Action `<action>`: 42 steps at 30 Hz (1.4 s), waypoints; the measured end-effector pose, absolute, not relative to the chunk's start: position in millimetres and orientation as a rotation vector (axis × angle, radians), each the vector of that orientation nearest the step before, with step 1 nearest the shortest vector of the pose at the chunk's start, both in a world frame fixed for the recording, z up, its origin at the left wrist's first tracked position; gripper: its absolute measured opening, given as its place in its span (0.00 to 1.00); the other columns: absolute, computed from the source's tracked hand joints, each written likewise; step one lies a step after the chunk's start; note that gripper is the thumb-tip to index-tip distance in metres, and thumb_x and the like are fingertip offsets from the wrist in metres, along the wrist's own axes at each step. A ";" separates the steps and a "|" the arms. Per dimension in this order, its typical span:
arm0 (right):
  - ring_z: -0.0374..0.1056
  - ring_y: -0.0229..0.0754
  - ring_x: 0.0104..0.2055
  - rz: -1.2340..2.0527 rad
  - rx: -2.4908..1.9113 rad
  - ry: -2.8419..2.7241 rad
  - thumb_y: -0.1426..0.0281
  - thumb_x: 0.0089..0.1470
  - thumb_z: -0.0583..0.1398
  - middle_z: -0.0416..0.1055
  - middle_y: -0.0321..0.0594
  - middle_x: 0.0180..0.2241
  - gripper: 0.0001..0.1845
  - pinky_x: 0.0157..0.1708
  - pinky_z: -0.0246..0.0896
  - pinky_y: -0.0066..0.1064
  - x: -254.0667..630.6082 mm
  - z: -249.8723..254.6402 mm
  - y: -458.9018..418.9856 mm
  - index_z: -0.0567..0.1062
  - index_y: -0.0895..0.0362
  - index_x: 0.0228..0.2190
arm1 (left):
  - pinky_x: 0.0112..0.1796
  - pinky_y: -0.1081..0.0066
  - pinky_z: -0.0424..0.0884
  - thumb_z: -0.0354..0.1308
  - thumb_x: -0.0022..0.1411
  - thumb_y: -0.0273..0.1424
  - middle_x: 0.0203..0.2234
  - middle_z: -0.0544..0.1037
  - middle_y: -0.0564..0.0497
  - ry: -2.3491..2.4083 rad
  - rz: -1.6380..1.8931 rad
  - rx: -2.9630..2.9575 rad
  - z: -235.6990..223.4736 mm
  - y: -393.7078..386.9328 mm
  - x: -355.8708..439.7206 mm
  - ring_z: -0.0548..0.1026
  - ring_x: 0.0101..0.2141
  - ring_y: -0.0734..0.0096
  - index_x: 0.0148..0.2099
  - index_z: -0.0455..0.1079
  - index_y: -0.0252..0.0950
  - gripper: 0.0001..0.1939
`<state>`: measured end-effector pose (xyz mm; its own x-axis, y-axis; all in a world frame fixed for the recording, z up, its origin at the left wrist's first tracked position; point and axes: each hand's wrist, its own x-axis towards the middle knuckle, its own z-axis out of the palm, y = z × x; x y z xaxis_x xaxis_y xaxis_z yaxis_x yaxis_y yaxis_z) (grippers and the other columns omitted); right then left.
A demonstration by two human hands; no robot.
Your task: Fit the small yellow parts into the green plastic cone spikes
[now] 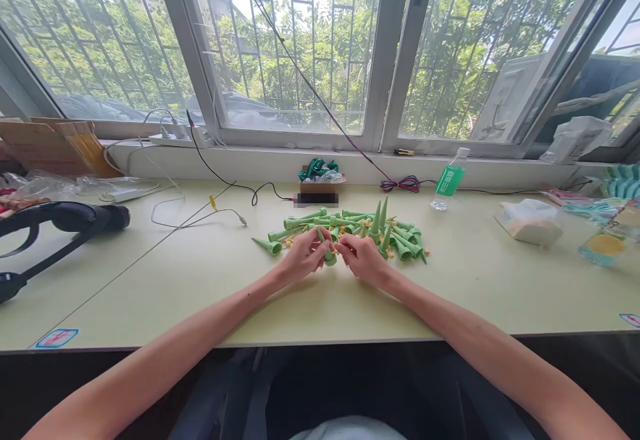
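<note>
My left hand is closed round a green plastic cone, its narrow tip up and its wider end low, just above the table. Close beside it, my right hand has its fingers pinched together near the cone; what they hold, if anything, is too small to make out. Behind both hands lies a pile of similar green cones, mostly on their sides, with a few standing tip up. Small yellowish pieces are scattered among them. One cone lies apart at the left of the pile.
Behind the pile is a small cardboard box with green wrapping. A water bottle and a tissue pack stand to the right. A black headset lies on the left, near thin cables. The pale table ends before my body.
</note>
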<state>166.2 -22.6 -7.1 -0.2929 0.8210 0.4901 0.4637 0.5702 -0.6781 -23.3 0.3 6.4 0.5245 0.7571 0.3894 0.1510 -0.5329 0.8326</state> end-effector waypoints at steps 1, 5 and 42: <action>0.57 0.34 0.18 0.517 -1.036 -1.941 0.62 0.64 0.51 0.64 0.31 0.17 0.16 0.23 0.54 0.26 166.2 -7.6 -22.2 0.65 0.55 0.25 | 0.17 0.78 0.64 0.49 0.68 0.37 0.31 0.76 0.50 0.736 0.995 1.993 6.7 0.1 -23.2 0.69 0.18 0.81 0.40 0.61 0.35 0.09; 0.58 0.34 0.18 0.550 -1.032 -1.952 0.61 0.64 0.51 0.64 0.31 0.17 0.17 0.23 0.54 0.26 165.9 -8.2 -22.2 0.64 0.55 0.25 | 0.18 0.78 0.65 0.50 0.67 0.37 0.29 0.75 0.51 0.774 1.001 2.005 9.2 -1.4 -21.5 0.68 0.18 0.80 0.39 0.62 0.35 0.10; 0.52 0.34 0.21 0.399 -1.124 -2.050 0.64 0.65 0.50 0.60 0.31 0.19 0.18 0.25 0.47 0.27 166.9 -11.6 -17.6 0.64 0.56 0.24 | 0.24 0.75 0.66 0.47 0.69 0.37 0.27 0.74 0.53 0.898 0.982 2.319 3.8 3.1 -19.9 0.66 0.21 0.77 0.40 0.65 0.36 0.11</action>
